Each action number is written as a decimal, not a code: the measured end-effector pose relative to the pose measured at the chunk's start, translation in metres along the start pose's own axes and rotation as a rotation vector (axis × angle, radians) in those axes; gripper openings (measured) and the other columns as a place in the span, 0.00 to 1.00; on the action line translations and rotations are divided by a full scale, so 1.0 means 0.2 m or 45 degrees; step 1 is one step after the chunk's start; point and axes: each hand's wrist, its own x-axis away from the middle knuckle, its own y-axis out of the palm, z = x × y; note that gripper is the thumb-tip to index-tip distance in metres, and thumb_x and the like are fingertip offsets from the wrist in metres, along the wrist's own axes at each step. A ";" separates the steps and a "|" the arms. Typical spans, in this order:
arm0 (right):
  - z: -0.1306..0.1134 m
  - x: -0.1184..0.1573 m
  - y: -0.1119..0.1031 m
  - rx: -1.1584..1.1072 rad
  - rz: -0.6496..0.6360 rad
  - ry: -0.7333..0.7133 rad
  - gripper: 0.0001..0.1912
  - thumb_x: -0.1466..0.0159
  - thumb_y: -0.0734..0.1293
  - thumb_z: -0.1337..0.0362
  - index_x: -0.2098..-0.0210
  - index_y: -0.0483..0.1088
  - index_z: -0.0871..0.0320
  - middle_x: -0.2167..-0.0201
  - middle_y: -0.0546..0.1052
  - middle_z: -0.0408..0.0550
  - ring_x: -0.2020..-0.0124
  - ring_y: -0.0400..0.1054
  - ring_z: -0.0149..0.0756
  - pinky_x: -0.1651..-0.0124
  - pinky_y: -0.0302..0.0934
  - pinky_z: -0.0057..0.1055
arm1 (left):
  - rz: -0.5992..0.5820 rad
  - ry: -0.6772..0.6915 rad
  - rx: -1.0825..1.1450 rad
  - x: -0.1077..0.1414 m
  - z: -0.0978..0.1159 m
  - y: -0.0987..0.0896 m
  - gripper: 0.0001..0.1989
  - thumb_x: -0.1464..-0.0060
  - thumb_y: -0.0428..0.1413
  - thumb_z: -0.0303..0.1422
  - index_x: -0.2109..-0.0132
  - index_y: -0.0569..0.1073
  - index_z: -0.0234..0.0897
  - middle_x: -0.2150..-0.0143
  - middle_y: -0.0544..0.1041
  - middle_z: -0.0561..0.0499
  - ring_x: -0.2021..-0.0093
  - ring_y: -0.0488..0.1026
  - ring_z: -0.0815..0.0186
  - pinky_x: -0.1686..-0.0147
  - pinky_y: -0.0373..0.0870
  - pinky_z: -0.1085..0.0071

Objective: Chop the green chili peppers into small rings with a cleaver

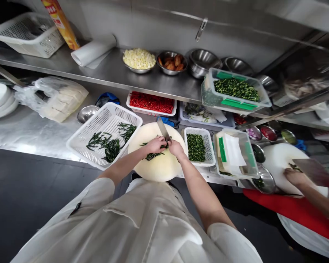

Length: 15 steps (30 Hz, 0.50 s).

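My right hand (176, 149) is closed round the handle of a kitchen knife (162, 128), whose broad blade points away from me over a round cutting board (160, 171). Beside the blade, the curled fingers of my left hand (155, 145) press on a small bunch of slender green chili peppers. More green chili peppers (153, 156) lie loose on the board below that hand. To the left, a white perforated basket (83, 144) contains whole green peppers. Chopped green pieces (196, 148) fill a smaller white basket at the board's right.
Behind the board sits a basket of red chilies (151, 103). A steel shelf (104, 77) above bears bowls and a tub of chopped greens (235, 91). Right of me, a co-worker's hand (297, 177) is near a cleaver (315, 171) on another board. A clear container (252, 166) stands between us.
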 end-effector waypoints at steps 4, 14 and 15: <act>0.01 0.02 0.00 0.020 0.014 -0.025 0.23 0.21 0.56 0.54 0.43 0.78 0.59 0.46 0.82 0.61 0.43 0.77 0.47 0.44 0.64 0.32 | 0.045 -0.007 0.026 0.01 -0.03 -0.03 0.11 0.36 0.61 0.39 0.51 0.80 0.40 0.49 0.73 0.43 0.46 0.69 0.53 0.41 0.68 0.57; -0.03 -0.03 0.09 -0.079 -0.010 0.000 0.23 0.20 0.56 0.55 0.42 0.77 0.60 0.45 0.82 0.62 0.43 0.77 0.46 0.43 0.64 0.32 | 0.003 0.030 0.089 0.05 -0.07 0.01 0.11 0.35 0.59 0.38 0.50 0.80 0.40 0.49 0.74 0.43 0.46 0.71 0.54 0.40 0.68 0.57; -0.03 -0.04 0.10 -0.110 0.006 0.006 0.23 0.20 0.56 0.55 0.42 0.77 0.60 0.45 0.82 0.63 0.44 0.77 0.47 0.44 0.64 0.32 | -0.004 0.036 0.084 0.05 -0.06 0.01 0.11 0.34 0.59 0.38 0.50 0.80 0.40 0.48 0.74 0.43 0.46 0.71 0.54 0.40 0.68 0.57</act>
